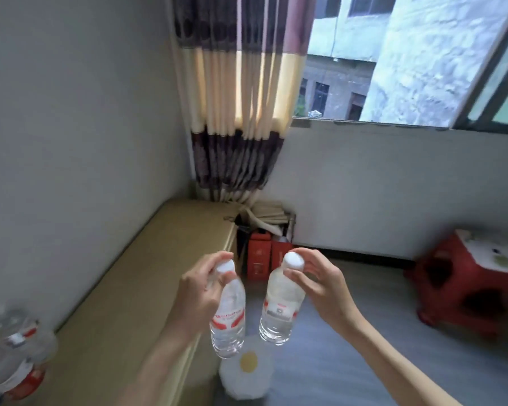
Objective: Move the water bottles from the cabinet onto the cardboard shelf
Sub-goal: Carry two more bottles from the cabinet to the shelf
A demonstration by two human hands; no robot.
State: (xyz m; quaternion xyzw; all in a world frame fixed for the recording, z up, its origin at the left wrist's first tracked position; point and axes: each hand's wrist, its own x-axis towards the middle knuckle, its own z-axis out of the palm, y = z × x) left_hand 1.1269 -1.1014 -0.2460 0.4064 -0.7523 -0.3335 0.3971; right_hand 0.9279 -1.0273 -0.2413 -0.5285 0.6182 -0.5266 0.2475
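Observation:
I carry two clear water bottles with white caps and red-and-white labels. My left hand (198, 284) pinches the neck of one bottle (228, 315), which hangs upright above the cabinet's front edge. My right hand (317, 284) pinches the cap end of the other bottle (280, 306), hanging over the grey floor. The long beige cabinet (147, 288) runs along the left wall. Several more bottles (15, 350) stand blurred on it at the lower left. No cardboard shelf shows in this view.
A striped curtain (238, 112) hangs in the corner beside an open window (408, 60). Red boxes (266, 256) and folded cardboard sit on the floor by the cabinet's far end. A red stool (464, 285) stands at the right. A white egg-shaped object (247, 373) lies below the bottles.

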